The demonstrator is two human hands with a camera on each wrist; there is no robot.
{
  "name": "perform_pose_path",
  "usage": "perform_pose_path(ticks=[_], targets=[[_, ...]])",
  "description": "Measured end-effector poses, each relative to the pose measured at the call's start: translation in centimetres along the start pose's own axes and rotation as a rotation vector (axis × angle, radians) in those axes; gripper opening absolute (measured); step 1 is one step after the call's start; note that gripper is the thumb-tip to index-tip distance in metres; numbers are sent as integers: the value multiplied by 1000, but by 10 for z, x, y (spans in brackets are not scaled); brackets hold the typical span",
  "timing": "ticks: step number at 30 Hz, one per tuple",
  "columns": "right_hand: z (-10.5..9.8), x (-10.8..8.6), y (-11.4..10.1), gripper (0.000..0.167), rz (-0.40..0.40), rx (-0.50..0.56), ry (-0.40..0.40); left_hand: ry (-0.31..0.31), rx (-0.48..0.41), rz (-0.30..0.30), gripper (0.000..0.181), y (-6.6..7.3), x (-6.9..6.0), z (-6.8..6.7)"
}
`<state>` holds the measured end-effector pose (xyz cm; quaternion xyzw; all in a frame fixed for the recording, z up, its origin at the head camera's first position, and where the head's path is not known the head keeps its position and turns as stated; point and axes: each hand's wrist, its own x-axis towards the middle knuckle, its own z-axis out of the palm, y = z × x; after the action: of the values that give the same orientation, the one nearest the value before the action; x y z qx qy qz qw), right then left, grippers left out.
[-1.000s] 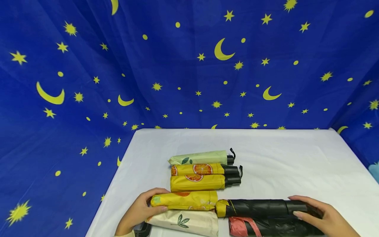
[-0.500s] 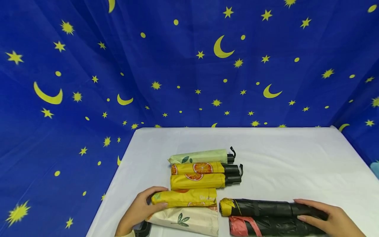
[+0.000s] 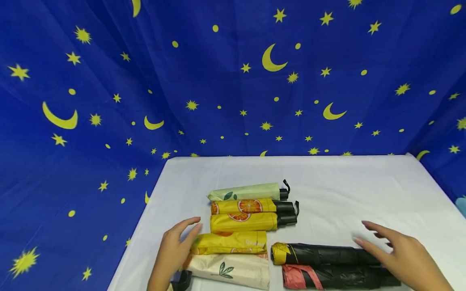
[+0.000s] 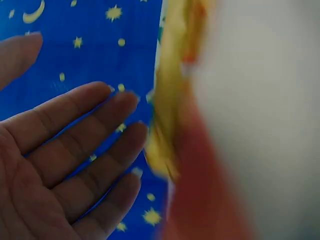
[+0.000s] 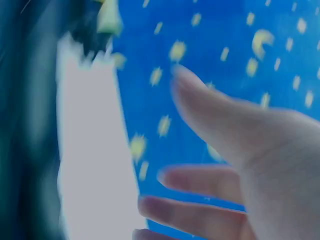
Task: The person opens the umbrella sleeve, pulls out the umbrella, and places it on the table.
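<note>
My left hand [image 3: 173,248] is raised beside the left end of a folded yellow umbrella [image 3: 233,242], fingers extended and holding nothing. In the left wrist view its fingers [image 4: 95,132] are spread apart from the yellow cover. Below that umbrella lies a cream one [image 3: 233,273] printed with leaves. Over the right end of a folded black umbrella [image 3: 324,254] with a yellow tip hovers my right hand [image 3: 404,252], its thumb and fingers apart. A black umbrella with a red band [image 3: 342,277] lies alongside, nearer me. The right wrist view is blurred, with that hand's fingers loosely spread.
Farther back on the white tablecloth [image 3: 349,186] lie two yellow orange-print umbrellas, one [image 3: 251,207] behind the other [image 3: 242,223], and a pale green umbrella [image 3: 247,192]. Their black handles point right. A blue star-and-moon cloth [image 3: 225,81] hangs behind and at the sides.
The black umbrella with the yellow tip shifted slightly right, away from the yellow one, in my right hand. Both hands have since let go and lifted off the umbrellas.
</note>
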<state>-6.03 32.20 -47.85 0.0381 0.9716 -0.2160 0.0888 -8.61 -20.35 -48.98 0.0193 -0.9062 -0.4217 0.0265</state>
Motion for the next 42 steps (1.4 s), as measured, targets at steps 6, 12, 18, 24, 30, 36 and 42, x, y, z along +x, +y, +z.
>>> perform_pose_path(ticks=[6, 12, 18, 24, 30, 36, 42], targets=[[21, 10, -73, 58, -196, 133, 172, 65, 127, 227, 45, 20, 3, 29], [67, 29, -109, 51, -224, 206, 157, 56, 209, 244, 62, 18, 6, 47], [85, 43, -116, 59, -180, 217, 121, 39, 234, 142, 63, 9, 13, 50], [92, 45, -114, 62, -125, 210, 78, -32, 227, 52, 61, 6, 16, 55], [95, 46, -115, 57, -120, 197, 117, -53, 188, 87, 62, 5, 19, 57], [98, 46, -115, 51, -123, 210, 164, -36, 129, 106, 63, 2, 20, 59], [101, 46, -115, 49, -142, 218, 233, 25, 81, 98, 64, 0, 19, 62]])
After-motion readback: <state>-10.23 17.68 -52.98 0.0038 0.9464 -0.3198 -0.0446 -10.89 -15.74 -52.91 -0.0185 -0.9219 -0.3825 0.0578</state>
